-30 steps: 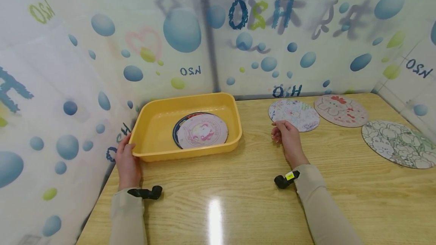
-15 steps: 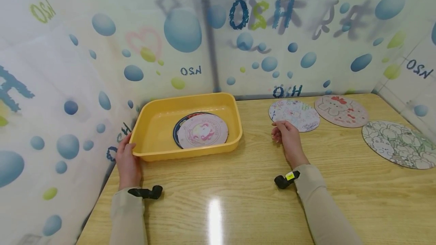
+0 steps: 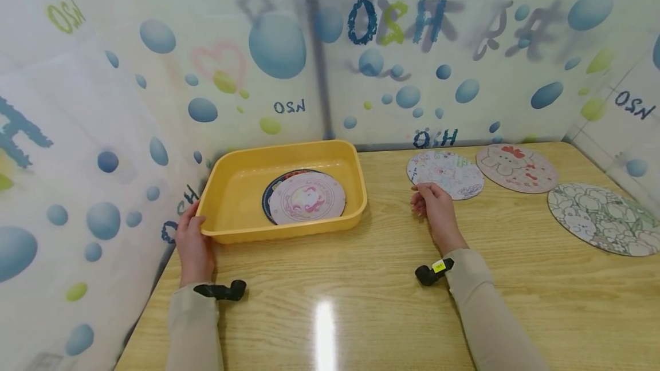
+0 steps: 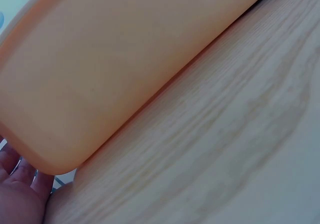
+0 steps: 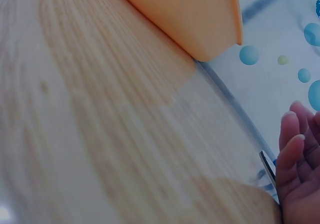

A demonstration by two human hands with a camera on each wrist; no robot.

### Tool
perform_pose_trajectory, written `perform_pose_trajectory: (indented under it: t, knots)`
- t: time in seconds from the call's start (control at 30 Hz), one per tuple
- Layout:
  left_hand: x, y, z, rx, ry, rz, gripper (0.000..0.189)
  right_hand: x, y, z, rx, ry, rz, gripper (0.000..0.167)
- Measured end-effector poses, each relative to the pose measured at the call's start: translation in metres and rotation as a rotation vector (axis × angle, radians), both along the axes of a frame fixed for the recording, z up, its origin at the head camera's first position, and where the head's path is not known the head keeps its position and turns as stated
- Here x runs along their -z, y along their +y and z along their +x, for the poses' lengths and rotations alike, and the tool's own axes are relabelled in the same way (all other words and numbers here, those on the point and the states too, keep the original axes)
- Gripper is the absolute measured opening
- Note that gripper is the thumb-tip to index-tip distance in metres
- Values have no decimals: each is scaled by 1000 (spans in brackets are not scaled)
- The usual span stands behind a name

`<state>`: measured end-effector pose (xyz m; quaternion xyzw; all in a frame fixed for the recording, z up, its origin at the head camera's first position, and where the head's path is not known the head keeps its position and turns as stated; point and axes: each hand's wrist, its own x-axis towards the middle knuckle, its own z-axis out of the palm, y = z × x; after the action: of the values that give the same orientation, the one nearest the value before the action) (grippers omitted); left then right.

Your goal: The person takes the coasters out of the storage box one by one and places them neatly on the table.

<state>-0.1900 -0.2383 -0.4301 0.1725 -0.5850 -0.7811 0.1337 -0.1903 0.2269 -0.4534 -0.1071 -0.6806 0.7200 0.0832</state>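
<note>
A yellow plastic tray (image 3: 227,239) stands at the back left of the table. My left hand (image 3: 193,248) lies at its front left corner, fingers along the outer side and thumb near the rim; in the left wrist view the fingers (image 4: 25,176) reach up beside the tray wall. Inside lies a pink-and-white round board (image 3: 307,198), partly over a dark blue-edged one (image 3: 266,202). My right hand (image 3: 435,210) holds nothing, its fingers loosely bent, just in front of a round board with colourful doodles (image 3: 446,172). The right wrist view shows those fingers bent and apart from the tray.
To the right lie a pink round board with a red-bowed character (image 3: 517,168) and a larger round board with flowers and a bunny (image 3: 603,219). A bubble-patterned curtain (image 3: 278,44) closes off the back and sides of the wooden table (image 3: 289,302).
</note>
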Motion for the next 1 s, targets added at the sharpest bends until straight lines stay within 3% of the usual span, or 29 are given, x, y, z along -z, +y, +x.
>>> perform_pose_trajectory:
  t: [0.53,0.77,1.0]
  knots:
    - [-1,1,1,1,-10,-20,38,1,1,0,-7,6,8,37]
    - [-1,1,-2,-24,32,25,38,0,0,-1,-1,4,-7,34]
    - [0,0,-2,-29,18,15,38,0,0,-1,0,-7,2,32]
